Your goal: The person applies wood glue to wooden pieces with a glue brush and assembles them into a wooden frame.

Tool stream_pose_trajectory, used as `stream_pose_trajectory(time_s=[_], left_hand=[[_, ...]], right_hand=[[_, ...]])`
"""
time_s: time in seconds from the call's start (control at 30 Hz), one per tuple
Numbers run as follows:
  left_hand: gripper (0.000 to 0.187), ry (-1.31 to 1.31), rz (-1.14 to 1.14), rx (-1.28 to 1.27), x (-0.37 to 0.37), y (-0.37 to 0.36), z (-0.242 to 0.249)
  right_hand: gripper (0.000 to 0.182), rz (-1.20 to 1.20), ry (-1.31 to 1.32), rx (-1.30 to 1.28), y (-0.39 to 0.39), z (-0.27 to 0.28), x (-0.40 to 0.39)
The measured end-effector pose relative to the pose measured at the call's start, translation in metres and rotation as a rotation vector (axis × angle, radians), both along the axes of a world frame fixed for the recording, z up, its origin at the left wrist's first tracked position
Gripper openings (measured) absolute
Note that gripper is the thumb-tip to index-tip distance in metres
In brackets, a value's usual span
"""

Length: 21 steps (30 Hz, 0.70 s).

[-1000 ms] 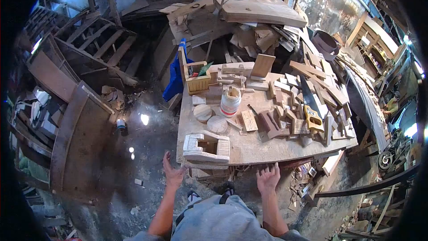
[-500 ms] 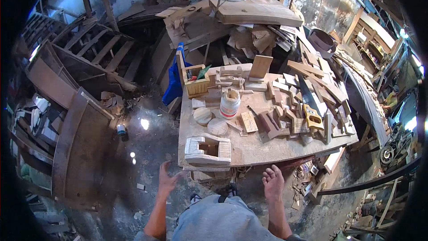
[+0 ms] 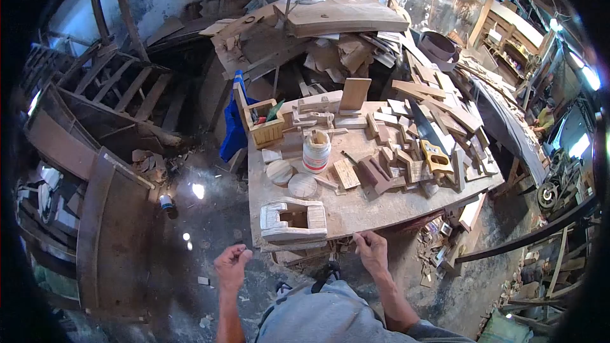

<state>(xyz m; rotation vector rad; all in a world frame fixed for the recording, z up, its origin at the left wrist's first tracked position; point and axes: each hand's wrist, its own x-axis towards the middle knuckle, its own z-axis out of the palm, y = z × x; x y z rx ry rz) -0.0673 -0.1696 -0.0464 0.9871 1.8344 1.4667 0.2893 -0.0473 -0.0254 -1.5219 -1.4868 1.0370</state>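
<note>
My left hand (image 3: 232, 265) is in front of the table's left front corner, its fingers curled together with nothing visible in them. Just off the front edge is my right hand (image 3: 373, 255), fingers bent and pointing left; I see nothing in it. Nearest to both is a hollow wooden block frame (image 3: 273, 234) with a notched opening, resting on the table's front left corner. Behind it lie two round wooden discs (image 3: 302, 185) (image 3: 279, 172). A white jar (image 3: 316, 155) with a red-marked label stands beside them. Neither hand touches these things.
On the table (image 3: 346, 216) are many wood offcuts, a handsaw with a yellow handle (image 3: 437, 157), a wooden plane (image 3: 314, 119) and a slatted wooden box (image 3: 267, 132). Thick boards (image 3: 346, 16) are stacked behind. A long wooden panel (image 3: 117, 228) stands left. Another person (image 3: 545, 117) is far right.
My left hand has gone from spread fingers to curled ones and is slightly lower. My right hand has moved left along the table's front edge. The view has shifted a little.
</note>
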Motion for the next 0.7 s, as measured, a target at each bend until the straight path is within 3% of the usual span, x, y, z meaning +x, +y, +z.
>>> stream_pose_trajectory(time_s=[0.17,0.2,0.27,0.3,0.33,0.43,0.5,0.57,0.6,0.67,0.7], left_hand=[[0.019,-0.366,-0.112,-0.156,0.045,-0.016,0.027],[0.020,-0.365,-0.193,-0.165,0.052,-0.015,0.025],[0.023,-0.362,-0.355,-0.184,0.068,-0.013,0.020],[0.028,-0.450,-0.424,-0.194,0.078,-0.008,0.024],[0.033,-0.538,-0.493,-0.204,0.089,-0.001,0.030],[0.059,-1.020,-0.820,-0.163,0.132,0.019,0.033],[0.075,-1.257,-1.048,-0.169,0.169,0.026,0.019],[0.086,-1.106,-1.161,-0.276,0.192,0.026,0.051],[0.091,-1.023,-1.211,-0.322,0.198,0.029,0.066],[0.088,-0.910,-1.276,-0.237,0.203,0.041,0.079],[0.086,-0.852,-1.306,-0.196,0.207,0.047,0.081]], right_hand=[[0.031,0.000,-0.175,-0.009,-0.027,0.004,-0.002],[0.029,0.014,-0.173,-0.090,-0.032,0.000,0.000],[0.024,0.014,-0.016,0.081,-0.042,0.017,-0.023],[0.023,0.014,0.062,0.166,-0.050,0.030,-0.031],[0.026,0.165,-0.049,0.093,-0.058,0.040,-0.028],[0.038,0.203,-0.195,0.486,-0.071,0.067,-0.047],[0.053,0.094,-0.172,0.369,-0.067,0.053,-0.042],[0.059,-0.122,-0.182,0.348,-0.047,0.049,-0.036],[0.062,-0.206,-0.049,0.311,-0.038,0.066,-0.033],[0.068,-0.364,0.227,0.241,-0.021,0.106,-0.025],[0.070,-0.371,0.210,0.279,-0.015,0.101,-0.015]])
